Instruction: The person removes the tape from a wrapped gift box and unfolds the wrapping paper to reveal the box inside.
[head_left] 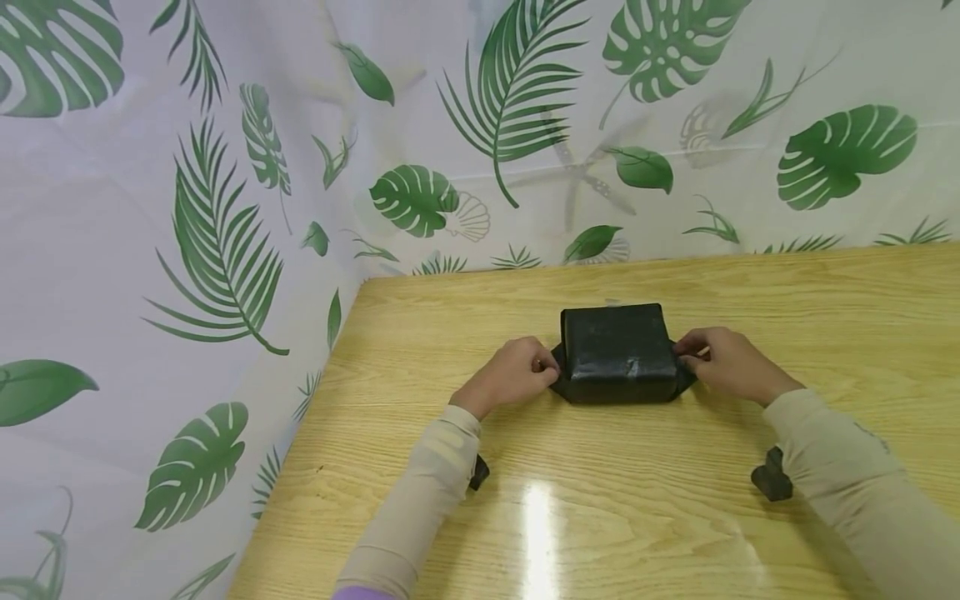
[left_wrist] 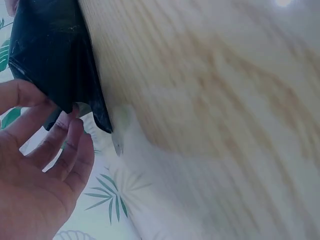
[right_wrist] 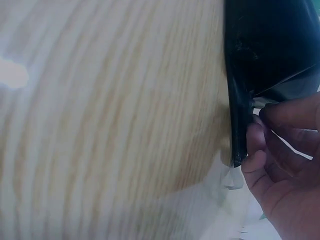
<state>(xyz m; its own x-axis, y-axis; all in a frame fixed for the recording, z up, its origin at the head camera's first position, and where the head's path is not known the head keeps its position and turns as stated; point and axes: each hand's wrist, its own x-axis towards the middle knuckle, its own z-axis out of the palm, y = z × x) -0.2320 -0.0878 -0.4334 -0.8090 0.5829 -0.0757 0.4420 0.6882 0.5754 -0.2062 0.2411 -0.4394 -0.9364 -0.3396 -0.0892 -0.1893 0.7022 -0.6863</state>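
A box wrapped in glossy black sheeting (head_left: 621, 346) lies flat on the wooden table, with folded flaps jutting from both ends. At its left end my left hand (head_left: 517, 371) pinches the flap between thumb and fingers. The left wrist view shows that black flap (left_wrist: 55, 60) drawn to a point at my left hand (left_wrist: 47, 165), other fingers loosely bent beneath. My right hand (head_left: 723, 360) pinches the flap at the opposite end. Close up, the right flap (right_wrist: 240, 125) runs down past the fingertips of my right hand (right_wrist: 285, 150), and its inner folds are partly hidden.
The wood-grain table (head_left: 600, 508) meets a leaf-printed sheet (head_left: 525, 167) at the back and left. Small black objects show beside the sleeves, one at the left forearm (head_left: 479, 472) and one at the right (head_left: 772, 475). A clear strip (right_wrist: 233, 179) sits near the right flap.
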